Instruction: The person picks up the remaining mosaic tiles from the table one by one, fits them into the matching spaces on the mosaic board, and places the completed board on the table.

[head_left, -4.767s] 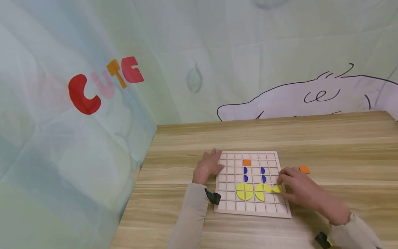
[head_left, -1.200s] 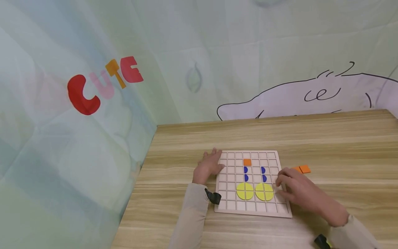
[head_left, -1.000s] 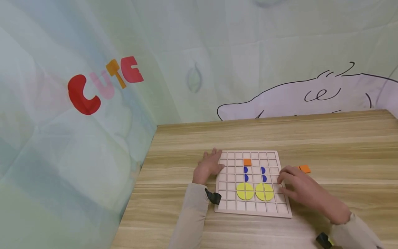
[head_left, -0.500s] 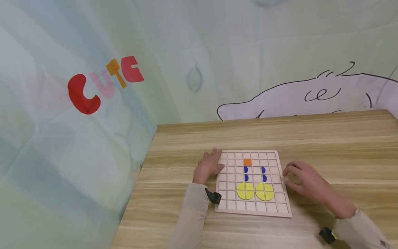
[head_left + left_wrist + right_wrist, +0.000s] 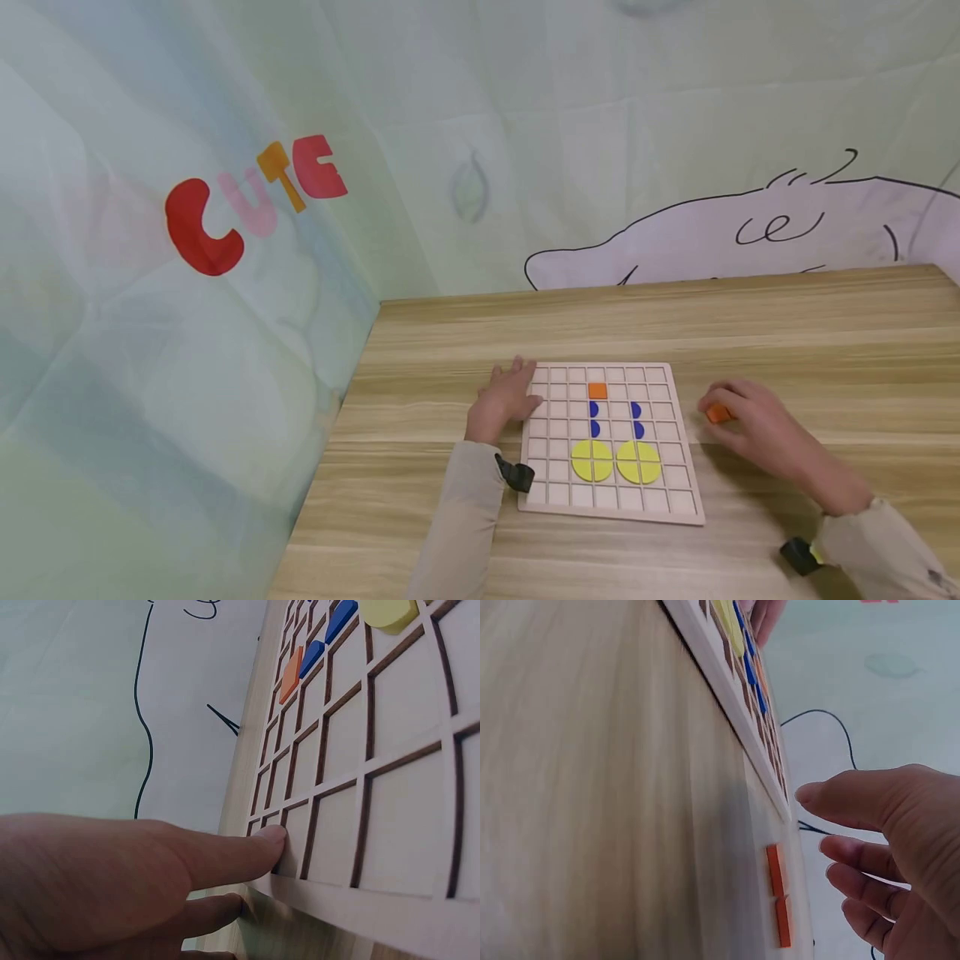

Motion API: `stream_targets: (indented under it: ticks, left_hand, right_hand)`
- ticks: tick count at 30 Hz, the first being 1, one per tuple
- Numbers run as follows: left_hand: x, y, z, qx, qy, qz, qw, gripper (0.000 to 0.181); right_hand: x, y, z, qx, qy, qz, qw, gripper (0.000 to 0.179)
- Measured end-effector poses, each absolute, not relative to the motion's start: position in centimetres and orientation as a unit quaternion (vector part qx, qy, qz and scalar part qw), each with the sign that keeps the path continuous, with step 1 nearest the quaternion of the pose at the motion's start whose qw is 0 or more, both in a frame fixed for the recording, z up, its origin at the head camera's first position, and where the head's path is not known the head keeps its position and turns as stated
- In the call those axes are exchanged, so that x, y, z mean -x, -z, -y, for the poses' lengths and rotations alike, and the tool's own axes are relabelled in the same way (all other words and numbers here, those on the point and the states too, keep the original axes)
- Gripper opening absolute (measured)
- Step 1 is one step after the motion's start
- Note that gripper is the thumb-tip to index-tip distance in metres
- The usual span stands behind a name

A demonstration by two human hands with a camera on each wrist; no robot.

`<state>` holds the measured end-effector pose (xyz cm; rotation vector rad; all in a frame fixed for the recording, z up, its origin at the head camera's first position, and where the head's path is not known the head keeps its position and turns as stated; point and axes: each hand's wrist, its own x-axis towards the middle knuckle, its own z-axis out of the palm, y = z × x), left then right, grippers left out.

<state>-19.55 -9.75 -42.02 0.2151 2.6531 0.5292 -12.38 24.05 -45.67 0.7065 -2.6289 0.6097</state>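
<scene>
My left hand (image 5: 502,402) rests at the far left corner of the wooden grid board (image 5: 536,500), its thumb (image 5: 271,834) lying on the rim. Off the board's right side hovers my right hand (image 5: 757,425), thumb and fingers apart. Between them, in the head view, shows an orange square tile (image 5: 718,413). The right wrist view has two orange tiles, one (image 5: 775,870) in line with another (image 5: 782,922), lying on the table below the fingers. On the board sit an orange tile (image 5: 597,391), several blue half-discs (image 5: 639,429) and two yellow circles (image 5: 592,460) of quarter pieces.
The wood-grain table (image 5: 450,333) extends around the board. Behind it hangs a printed cloth backdrop (image 5: 480,125) with a line drawing, and another stretch with red and pink letters stands at the left.
The yellow quarter piece that my right hand held now sits on the board, rounding off the right circle. That hand has moved right, over the orange tiles; my left hand has stayed put.
</scene>
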Motion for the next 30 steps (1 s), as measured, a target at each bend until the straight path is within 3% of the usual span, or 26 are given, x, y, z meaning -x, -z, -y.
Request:
stream_targets:
  ticks: [30]
  left_hand:
    - [19.6, 42.1, 9.7, -0.079, -0.185, -0.957, 0.211, 0.061]
  right_hand:
    - [13.0, 46.7, -26.1, -0.186, -0.209, 0.953, 0.116, 0.027]
